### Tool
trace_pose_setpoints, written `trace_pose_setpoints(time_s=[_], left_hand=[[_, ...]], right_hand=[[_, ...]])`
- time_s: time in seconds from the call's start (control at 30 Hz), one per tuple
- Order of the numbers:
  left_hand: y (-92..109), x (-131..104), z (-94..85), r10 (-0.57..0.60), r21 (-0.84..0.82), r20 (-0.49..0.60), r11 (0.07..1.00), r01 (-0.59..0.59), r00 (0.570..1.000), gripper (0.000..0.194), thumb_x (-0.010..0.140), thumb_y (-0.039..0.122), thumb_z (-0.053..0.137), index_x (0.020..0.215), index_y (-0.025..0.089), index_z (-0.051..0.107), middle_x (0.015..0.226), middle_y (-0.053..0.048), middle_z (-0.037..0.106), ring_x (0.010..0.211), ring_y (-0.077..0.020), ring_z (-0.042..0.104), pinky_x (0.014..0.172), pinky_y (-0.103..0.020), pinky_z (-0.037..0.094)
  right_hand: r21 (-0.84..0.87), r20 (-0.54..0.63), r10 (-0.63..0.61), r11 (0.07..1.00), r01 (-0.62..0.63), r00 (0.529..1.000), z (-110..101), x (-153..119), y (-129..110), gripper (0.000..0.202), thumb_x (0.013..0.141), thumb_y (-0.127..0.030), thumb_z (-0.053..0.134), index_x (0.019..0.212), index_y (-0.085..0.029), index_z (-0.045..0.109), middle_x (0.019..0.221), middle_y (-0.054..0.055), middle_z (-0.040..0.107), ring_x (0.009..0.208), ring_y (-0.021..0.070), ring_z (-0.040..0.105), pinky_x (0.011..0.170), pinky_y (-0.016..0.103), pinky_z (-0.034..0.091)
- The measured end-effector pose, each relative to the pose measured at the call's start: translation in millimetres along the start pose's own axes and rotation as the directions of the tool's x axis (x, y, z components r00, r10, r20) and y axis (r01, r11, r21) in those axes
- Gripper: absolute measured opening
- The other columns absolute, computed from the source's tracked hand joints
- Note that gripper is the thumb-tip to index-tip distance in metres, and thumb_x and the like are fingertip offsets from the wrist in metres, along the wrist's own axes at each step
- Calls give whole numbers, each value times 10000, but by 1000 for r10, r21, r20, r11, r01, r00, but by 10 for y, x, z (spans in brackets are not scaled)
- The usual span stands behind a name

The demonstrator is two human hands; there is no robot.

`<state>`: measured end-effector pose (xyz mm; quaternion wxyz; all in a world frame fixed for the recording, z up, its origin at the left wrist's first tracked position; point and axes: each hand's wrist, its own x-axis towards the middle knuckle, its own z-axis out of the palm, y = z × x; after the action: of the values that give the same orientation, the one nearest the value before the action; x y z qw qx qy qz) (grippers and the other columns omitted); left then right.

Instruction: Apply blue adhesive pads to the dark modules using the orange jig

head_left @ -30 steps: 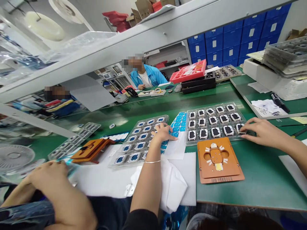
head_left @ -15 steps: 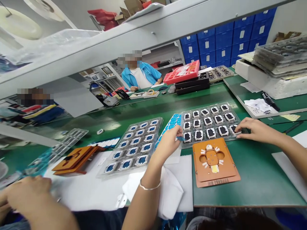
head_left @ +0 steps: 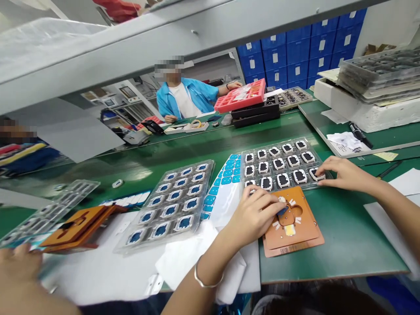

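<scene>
My left hand (head_left: 254, 214), with a bracelet at the wrist, is over the orange fixture plate (head_left: 306, 218). It pinches a small blue film piece (head_left: 282, 211) above the plate's cut-out middle. My right hand (head_left: 343, 175) reaches to the near right corner of a clear tray (head_left: 320, 151). Its fingers close around a white frame with a black centre (head_left: 314, 173) that sits there. Several like frames fill the tray's pockets. Left of that tray lies a sheet of blue die-cut stickers (head_left: 231, 170), partly over white backing.
Another clear tray (head_left: 205, 199) holds several blue-centred frames. A white cloth (head_left: 183, 258) lies before it. Beyond is an orange block fixture (head_left: 78, 227). A co-worker's blurred hand (head_left: 19, 267) is at lower left; a person in blue (head_left: 187, 98) sits opposite. Stacked trays (head_left: 377, 74) stand right.
My left hand has moved from the tray's left edge down and right to the orange plate, carrying the blue piece. My right hand stays at the tray corner. The person opposite reached toward the red tray.
</scene>
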<state>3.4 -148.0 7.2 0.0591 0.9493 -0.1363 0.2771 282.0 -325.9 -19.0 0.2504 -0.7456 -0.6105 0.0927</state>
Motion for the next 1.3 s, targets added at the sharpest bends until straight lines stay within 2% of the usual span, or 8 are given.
trace_pose_setpoints(time_s=[0.17,0.23,0.33,0.4,0.53,0.67,0.97,1.3], left_hand=[[-12,-11,-26,58,54,37,997,-60,998,189,931,95,480,1035,185,608,1023,-18,743,851,-181,583,871,-393,374],[-15,-12,-43,85,47,51,995,-88,995,131,971,230,512,1015,181,626,1065,-23,740,898,-203,586,861,-401,371],[-12,-9,-66,119,5,70,993,-120,990,447,930,565,531,1070,154,637,1148,-64,720,977,-248,584,851,-415,370],[-5,-9,-76,130,-26,78,991,-128,988,596,894,668,495,1116,131,630,1192,-100,701,1008,-265,581,848,-421,372],[3,-22,-84,144,-67,80,988,-139,986,636,896,679,468,1163,121,614,1235,-138,676,1054,-289,575,862,-431,373],[-6,-45,-103,151,-178,125,976,-128,981,596,926,637,450,1250,151,564,1148,-108,718,1088,-285,582,939,-442,348],[-36,-54,-164,106,-295,240,955,-32,965,612,916,681,396,1246,213,611,1220,-105,672,1126,-297,539,958,-472,353],[40,-87,-162,39,-200,276,980,18,960,720,909,728,317,1257,178,625,1031,-108,654,968,-279,501,976,-522,307]], right_hand=[[57,-67,19,998,-15,998,-38,-12,-66,297,782,-513,651,836,-229,720,868,77,722,915,286,623,772,404,496],[104,-123,33,994,-20,992,-49,-29,-156,292,796,-511,655,819,-229,723,841,68,716,857,260,624,754,387,490],[284,-190,83,958,-26,978,-34,-66,-365,302,783,-511,702,854,-219,728,790,51,691,713,199,598,661,338,485],[440,-208,97,898,4,973,2,-91,-524,316,776,-501,727,905,-213,729,784,41,673,660,166,578,610,306,485],[606,-186,19,789,100,982,116,-116,-766,273,835,-448,695,975,-219,744,867,50,640,694,141,596,593,268,529],[664,-51,-2,747,36,999,203,-116,-820,326,840,-445,690,1064,-212,730,918,62,626,710,137,618,580,258,581],[531,-3,-69,845,60,998,149,-99,-721,316,770,-451,763,912,-178,692,704,9,658,632,128,603,579,244,508],[499,54,-188,855,137,981,148,-108,-717,295,817,-459,721,845,-171,662,661,-5,653,587,115,592,572,242,486]])
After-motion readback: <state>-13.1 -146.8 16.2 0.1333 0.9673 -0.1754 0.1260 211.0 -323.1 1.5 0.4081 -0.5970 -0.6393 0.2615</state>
